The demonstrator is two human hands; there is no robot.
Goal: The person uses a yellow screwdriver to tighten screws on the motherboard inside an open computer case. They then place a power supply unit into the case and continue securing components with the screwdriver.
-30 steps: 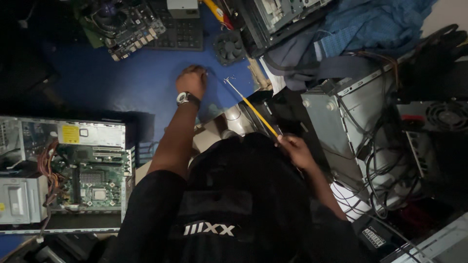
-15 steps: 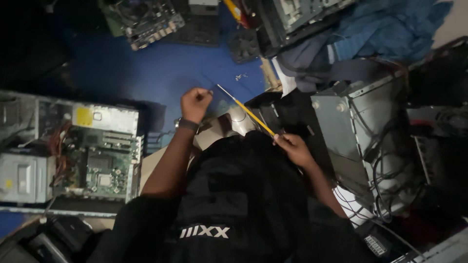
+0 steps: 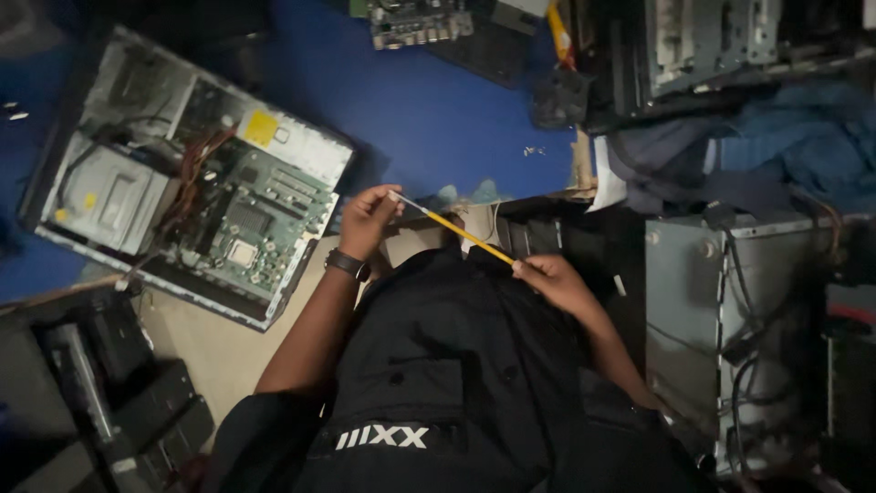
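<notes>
screwdriver (image 3: 459, 234) | my right hand (image 3: 552, 278) grips handle, left hand (image 3: 368, 219) pinches tip | seating something on tip, needs steady alignment

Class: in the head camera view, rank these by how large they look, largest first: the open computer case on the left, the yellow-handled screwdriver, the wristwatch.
1. Open computer case
2. Yellow-handled screwdriver, a long, thin tool held between both hands
3. Wristwatch

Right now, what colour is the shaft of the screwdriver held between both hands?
Yellow; the screwdriver shaft shows best in the head view, running between the left hand and right hand.
</notes>
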